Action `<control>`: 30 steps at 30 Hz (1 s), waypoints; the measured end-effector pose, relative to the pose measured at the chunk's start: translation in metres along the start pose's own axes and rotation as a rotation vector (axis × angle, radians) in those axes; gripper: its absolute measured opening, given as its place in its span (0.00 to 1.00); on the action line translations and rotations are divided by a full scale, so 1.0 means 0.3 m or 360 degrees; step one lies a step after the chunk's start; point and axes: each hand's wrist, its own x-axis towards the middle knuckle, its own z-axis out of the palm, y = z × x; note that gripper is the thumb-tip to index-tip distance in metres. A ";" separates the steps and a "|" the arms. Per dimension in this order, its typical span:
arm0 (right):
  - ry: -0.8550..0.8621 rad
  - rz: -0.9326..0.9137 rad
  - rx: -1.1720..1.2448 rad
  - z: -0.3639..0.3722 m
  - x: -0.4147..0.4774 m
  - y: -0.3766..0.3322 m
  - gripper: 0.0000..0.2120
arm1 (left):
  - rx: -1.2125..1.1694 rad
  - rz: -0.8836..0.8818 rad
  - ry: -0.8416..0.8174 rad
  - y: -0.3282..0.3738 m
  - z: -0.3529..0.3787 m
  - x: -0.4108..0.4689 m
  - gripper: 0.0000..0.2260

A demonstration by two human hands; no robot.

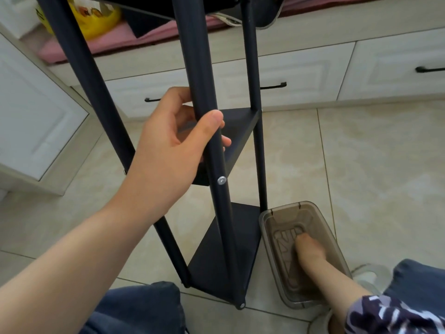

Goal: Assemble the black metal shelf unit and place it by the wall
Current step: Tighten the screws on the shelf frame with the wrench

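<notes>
We clamp left hand [168,145] on shelf unit [224,261] pole [192,68]; right hand [310,251] in box [265,219] beside it, grip unclear; likely a screw next.

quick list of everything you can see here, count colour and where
shelf unit: one, black, centre
poles: three, black, at the shelf corners
screws: two, silver, front pole
box: one, smoky clear, floor right of the shelf base
drawer handles: three, black, white drawers behind
cushion: one, pink, bench top
bag: one, yellow, upper left
floor: beige tiles
knees: two, dark blue, bottom edge
left grip: bare hand, holds the front pole
right grip: bare hand, inside the box
</notes>
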 end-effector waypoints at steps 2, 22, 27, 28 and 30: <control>-0.0003 -0.0041 -0.0021 0.002 0.003 0.001 0.14 | 0.0006 0.0002 0.0010 -0.001 -0.005 0.001 0.05; 0.0172 -0.0132 0.1059 -0.210 0.118 0.025 0.10 | -0.0051 -0.0034 0.0069 -0.021 -0.051 0.013 0.05; 0.0205 -0.0156 0.0898 -0.365 0.082 -0.011 0.16 | -0.0032 -0.0045 0.0050 -0.023 -0.059 0.008 0.05; 0.0148 -0.0177 0.0754 -0.411 0.068 -0.019 0.16 | -0.0042 -0.0055 0.0044 -0.022 -0.061 0.006 0.05; -0.0004 -0.0197 0.0512 -0.520 0.029 -0.037 0.15 | -0.0079 -0.0083 0.0033 -0.022 -0.064 0.001 0.05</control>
